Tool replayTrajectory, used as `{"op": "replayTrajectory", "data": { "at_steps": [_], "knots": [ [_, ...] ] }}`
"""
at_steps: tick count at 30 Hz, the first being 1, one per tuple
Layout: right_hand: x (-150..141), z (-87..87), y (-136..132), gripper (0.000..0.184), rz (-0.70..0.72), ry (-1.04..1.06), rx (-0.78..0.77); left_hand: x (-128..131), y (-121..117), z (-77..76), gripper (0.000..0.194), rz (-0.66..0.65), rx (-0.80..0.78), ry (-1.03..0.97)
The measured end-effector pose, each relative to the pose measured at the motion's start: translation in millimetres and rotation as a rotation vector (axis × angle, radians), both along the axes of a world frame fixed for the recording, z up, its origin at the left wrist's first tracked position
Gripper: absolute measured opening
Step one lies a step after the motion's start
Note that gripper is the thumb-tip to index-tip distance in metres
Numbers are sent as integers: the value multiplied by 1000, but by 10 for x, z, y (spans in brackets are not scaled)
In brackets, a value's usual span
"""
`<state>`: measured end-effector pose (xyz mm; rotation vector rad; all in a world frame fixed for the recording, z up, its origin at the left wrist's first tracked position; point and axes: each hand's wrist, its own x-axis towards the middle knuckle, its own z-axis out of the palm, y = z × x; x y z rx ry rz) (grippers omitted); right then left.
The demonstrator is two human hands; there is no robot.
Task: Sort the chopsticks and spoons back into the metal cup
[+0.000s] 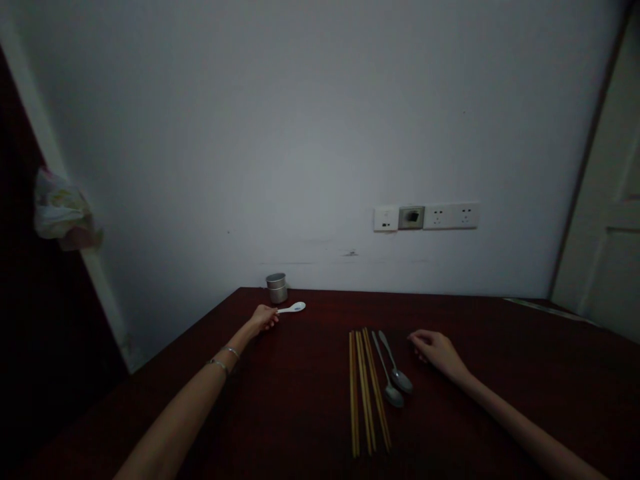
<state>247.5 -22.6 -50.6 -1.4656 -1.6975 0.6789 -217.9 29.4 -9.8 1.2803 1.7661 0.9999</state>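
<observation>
The left hand reaches toward the far left corner of the tabletop and grasps a white spoon by the end of its handle, with the fingers closed around it. The spoon's bowl points away from the hand toward the right edge, roughly in line with the far edge; whether it touches the wood or is slightly raised, I cannot tell. Just beyond the spoon, close to the far edge and near the far left corner, a metal cup stands upright. Two bracelets circle the left wrist. Well toward the near edge from there, around the middle of the tabletop's width, lie several wooden chopsticks, side by side and running from the far edge toward the near edge, fanning out slightly at their near ends. Just beside them, on the side of the right edge, lie two metal spoons, with handles toward the far edge and bowls toward the near edge. The right hand is near these spoons but apart from them, on their right-edge side; its fingers are loosely curled with the thumb near them, and I cannot tell whether it holds anything. Beyond the far edge rises a pale wall with a row of sockets, and a plastic bag hangs past the left edge.
</observation>
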Motion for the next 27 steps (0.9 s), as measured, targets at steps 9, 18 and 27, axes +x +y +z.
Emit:
{"op": "replayTrajectory", "data": {
  "at_steps": [9, 18, 27],
  "knots": [
    [-25, 60, 6, 26, -9, 169, -59, 239, -50, 590, 35, -315, 206, 257],
    [-332, 749, -150, 34, 145, 224, 22, 1206, -244, 1187, 40, -668, 374, 329],
    [-721, 1120, -397, 39, 465, 259, -57, 2225, -511, 1078, 41, -913, 395, 227]
  ]
}}
